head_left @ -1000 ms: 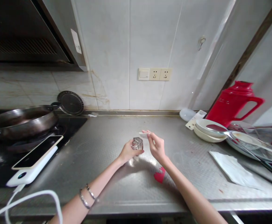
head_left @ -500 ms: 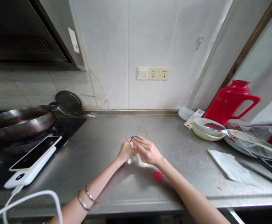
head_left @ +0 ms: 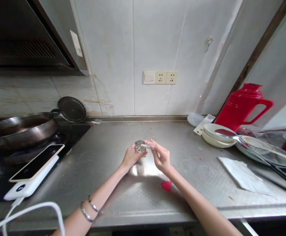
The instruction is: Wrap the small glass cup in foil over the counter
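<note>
Over the middle of the counter, my left hand [head_left: 130, 158] is closed around a small, clear, faceted glass-like container [head_left: 139, 146]. Its exact kind is too small to make out. My right hand [head_left: 161, 155] is at its right side, thumb and fingers pinched on a thin white strip [head_left: 146, 146] that reaches to the container. What the strip is made of does not show. On the steel below my right wrist lies a small red piece [head_left: 166, 186] with a jagged edge.
Left are a cooktop with a pan [head_left: 22, 129], a phone [head_left: 38, 162] and a white power bank [head_left: 30, 183] with its cable. At right stand a red thermos [head_left: 240, 106], stacked bowls [head_left: 218, 139] and utensils, near a white paper napkin [head_left: 243, 175].
My right hand has drawn back to the right from over the container, which now shows more. The white strip between the hands has come into sight. The red piece stays where it was.
</note>
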`<state>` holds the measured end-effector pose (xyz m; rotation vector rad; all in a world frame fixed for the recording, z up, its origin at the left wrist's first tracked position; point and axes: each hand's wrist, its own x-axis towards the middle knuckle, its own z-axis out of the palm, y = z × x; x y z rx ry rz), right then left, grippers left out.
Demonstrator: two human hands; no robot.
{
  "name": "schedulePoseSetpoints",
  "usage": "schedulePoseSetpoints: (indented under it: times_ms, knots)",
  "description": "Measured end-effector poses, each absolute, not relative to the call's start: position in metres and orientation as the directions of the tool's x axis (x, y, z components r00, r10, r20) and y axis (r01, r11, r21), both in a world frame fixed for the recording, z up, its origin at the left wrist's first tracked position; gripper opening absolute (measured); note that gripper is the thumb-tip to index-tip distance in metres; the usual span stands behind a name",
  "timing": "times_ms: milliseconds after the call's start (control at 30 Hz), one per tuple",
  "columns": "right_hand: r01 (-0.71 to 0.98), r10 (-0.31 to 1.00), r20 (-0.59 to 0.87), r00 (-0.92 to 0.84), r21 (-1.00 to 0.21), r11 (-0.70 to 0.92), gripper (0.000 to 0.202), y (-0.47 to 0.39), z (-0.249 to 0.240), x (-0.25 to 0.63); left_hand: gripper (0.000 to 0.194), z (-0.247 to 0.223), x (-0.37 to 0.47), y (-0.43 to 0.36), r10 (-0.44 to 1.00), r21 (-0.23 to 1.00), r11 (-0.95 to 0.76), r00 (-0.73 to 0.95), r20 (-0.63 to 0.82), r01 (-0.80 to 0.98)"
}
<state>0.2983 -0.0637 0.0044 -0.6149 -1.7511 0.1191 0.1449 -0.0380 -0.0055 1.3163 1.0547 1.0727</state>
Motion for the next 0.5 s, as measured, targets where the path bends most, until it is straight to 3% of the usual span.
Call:
schedulePoseSetpoints:
  times_ms: [100, 300, 500]
  knots:
    - [0.434, 0.499, 0.867, -0.025, -0.44, 0.786, 0.028, -0.055, 0.006, 0.305, 0.056, -0.004, 0.149, -0.043, 0.977, 0.999, 0.021, 0.212, -0.01, -0.05]
    - [0.391, 0.485, 0.825, -0.291, -0.36, 0.847, 0.033, -0.047, -0.005, 0.304, 0.049, -0.001, 0.147, -0.048, 0.968, 0.995, 0.002, 0.252, 0.024, -0.1]
    - [0.371, 0.423, 0.837, -0.346, -0.292, 0.881, 0.04, -0.051, -0.006, 0.306, 0.052, -0.003, 0.146, -0.047, 0.966, 0.994, -0.004, 0.257, 0.032, -0.108]
